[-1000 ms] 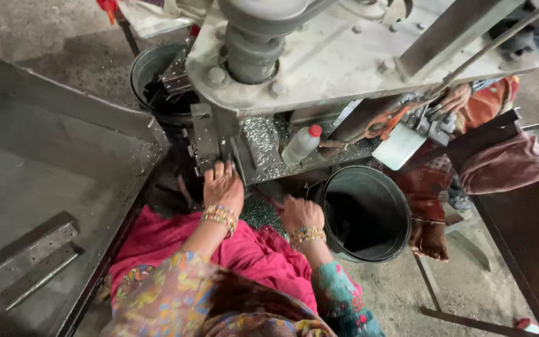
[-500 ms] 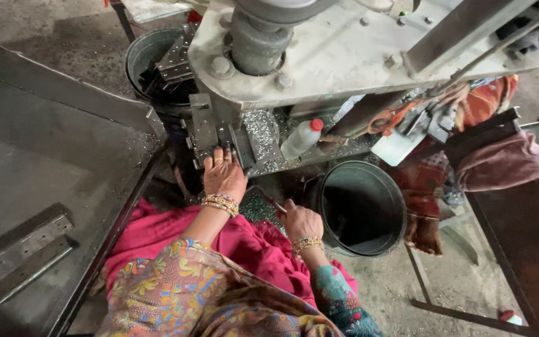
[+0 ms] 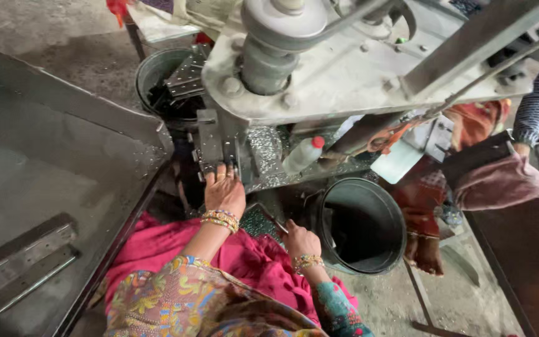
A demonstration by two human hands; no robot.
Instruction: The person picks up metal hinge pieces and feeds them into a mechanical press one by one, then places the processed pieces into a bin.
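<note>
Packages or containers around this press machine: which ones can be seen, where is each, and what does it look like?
Plastic bottle: lying tilted on the machine's bed, right of the left hand; whitish body, red cap.
Dark bucket: on the floor beside the right hand; round, black inside.
Second bucket: behind the machine, upper left; round, grey, holding perforated metal pieces.
No labels, signs or screens show clearly.

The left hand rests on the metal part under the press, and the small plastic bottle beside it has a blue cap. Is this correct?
Not quite. In the head view the bottle has a red cap, not blue. The rest holds: the left hand rests on the metal part under the press.
</note>
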